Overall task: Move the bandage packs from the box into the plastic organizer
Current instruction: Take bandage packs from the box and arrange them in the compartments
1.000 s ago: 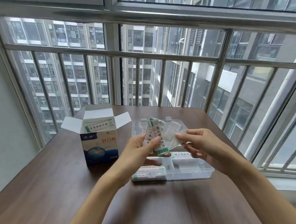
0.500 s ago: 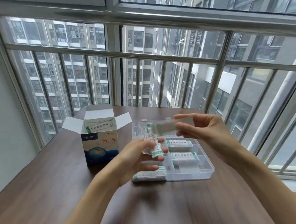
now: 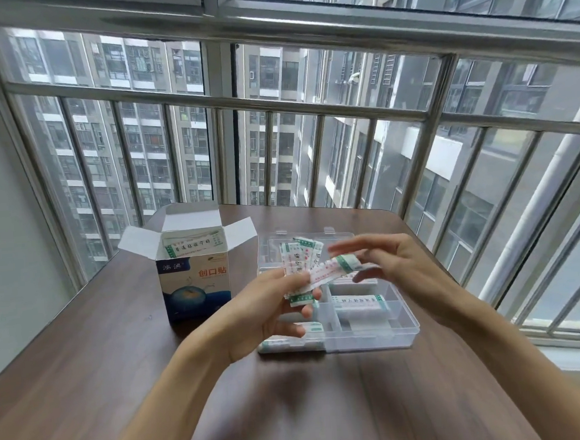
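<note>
Above the clear plastic organizer [image 3: 405, 321] on the brown table [image 3: 85, 354], the left hand [image 3: 267, 310] grips a fan of bandage packs [image 3: 298, 260] between thumb and fingers. At its 2 o'clock, the right hand [image 3: 391, 264] pinches one pack [image 3: 336, 268] by its green-striped end, tilted and touching the fan. More packs [image 3: 358, 304] lie flat in the organizer's compartments. At the organizer's 9 o'clock stands the opened blue-and-white box [image 3: 197, 288], flaps up, packs [image 3: 194, 245] showing inside.
</note>
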The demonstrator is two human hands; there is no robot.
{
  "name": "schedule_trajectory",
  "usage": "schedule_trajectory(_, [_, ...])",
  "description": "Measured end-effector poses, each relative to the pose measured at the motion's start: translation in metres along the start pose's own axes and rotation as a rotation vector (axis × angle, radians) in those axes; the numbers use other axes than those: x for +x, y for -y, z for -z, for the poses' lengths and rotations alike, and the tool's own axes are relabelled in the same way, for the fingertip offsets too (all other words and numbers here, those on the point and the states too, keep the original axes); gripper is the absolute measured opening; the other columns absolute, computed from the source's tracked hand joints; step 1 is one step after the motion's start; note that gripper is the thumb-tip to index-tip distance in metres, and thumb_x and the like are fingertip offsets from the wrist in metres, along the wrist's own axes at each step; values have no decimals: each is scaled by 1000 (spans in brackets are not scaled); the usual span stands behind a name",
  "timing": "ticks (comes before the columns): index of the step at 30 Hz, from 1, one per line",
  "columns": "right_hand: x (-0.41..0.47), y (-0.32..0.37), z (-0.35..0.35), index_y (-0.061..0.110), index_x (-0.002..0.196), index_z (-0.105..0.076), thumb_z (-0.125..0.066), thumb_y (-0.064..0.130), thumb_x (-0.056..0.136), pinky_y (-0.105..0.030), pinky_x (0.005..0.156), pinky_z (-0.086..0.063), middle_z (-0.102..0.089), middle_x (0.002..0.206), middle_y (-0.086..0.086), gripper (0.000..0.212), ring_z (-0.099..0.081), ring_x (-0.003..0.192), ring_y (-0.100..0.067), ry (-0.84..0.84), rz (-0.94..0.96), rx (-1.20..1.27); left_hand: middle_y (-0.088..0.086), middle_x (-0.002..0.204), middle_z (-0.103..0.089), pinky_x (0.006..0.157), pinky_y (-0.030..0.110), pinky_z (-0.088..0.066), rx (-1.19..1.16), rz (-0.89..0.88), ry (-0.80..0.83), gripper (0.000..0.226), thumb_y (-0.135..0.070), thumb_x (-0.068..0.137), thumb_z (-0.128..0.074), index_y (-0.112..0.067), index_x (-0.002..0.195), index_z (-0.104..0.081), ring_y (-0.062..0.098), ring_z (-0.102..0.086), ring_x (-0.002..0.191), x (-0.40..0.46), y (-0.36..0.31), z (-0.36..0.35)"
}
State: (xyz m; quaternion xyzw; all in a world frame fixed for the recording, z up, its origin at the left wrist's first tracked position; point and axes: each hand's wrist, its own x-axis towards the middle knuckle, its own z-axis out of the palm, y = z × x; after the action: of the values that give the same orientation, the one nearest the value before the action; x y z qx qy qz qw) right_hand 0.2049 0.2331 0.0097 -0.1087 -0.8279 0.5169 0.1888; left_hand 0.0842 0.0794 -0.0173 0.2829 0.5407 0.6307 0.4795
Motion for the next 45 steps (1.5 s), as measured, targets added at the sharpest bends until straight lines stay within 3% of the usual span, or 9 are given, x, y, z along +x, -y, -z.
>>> schedule_trajectory(2, [1,0,-4,17,103,-69,-41,8,98,-25,73,-57,-73,93,-1,30,-68,86,-15,-29,-101,169,-4,69,-62,41,20,-47,47,-43,-40,12,-18,99,-47,-12,99,-57,6,-53,52,2,4,0])
schedule_trajectory(6, [1,-6,-10,20,102,-71,-70,13,82,-19,69,-54,-73,92,-1,22,-69,79,-11,-55,-93,5,-3,72,-62,45,22,-51,148,-109,-128,21,-25,101,-44,-12,107,-58,6,-55,52,6,8,-2])
schedule_trajectory(12, [-2,-18,24,25,97,-71,-68,6,83,-21,74,-56,-71,91,0,24,-65,81,-12,-201,-171,-105,0,64,-55,43,24,-50,42,-211,-321,29,-22,103,-35,-12,101,-63,5,-46,42,10,4,10])
schedule_trajectory(24, [5,-34,18,25,88,-77,-67,11,80,-6,59,-43,-72,81,11,19,-61,69,0,-22,-209,-615,-4,57,-56,44,24,-50,69,-188,-291,30,-18,102,-35,-12,100,-64,7,-43,42,11,6,8])
schedule_trajectory(32, [18,-30,24,32,74,-76,-80,26,69,-28,68,-55,-68,67,19,9,-62,65,4,78,-168,-892,-4,58,-56,38,18,-35,88,-167,-221,39,-20,100,-30,-14,97,-68,7,-41,42,10,7,8])
schedule_trajectory(34, [18,-28,24,29,76,-76,-80,27,71,-28,67,-57,-71,68,12,7,-64,64,0,-18,-95,-795,-5,60,-57,37,16,-33,123,-192,-181,33,-22,102,-35,-13,101,-67,7,-42,43,11,8,10])
schedule_trajectory(36, [15,-17,17,25,90,-74,-74,36,76,-20,60,-54,-72,71,4,17,-64,62,-4,-144,-69,-434,-4,64,-58,37,15,-33,180,-234,-135,26,-26,100,-44,-14,105,-66,5,-44,45,11,9,11])
schedule_trajectory(39, [7,-3,1,21,112,-64,-61,49,77,-16,52,-49,-71,85,-1,44,-62,62,-9,-26,-216,-4,-5,62,-61,38,13,-34,308,-277,-100,19,-28,94,-54,-17,102,-67,4,-46,45,12,11,6])
schedule_trajectory(45, [-2,-16,-10,6,95,-73,-65,16,85,-17,57,-49,-71,83,-12,16,-59,65,-13,-150,-96,201,3,79,-74,50,18,-49,441,-305,-120,30,-36,96,-48,-15,101,-68,11,-68,64,15,4,-11])
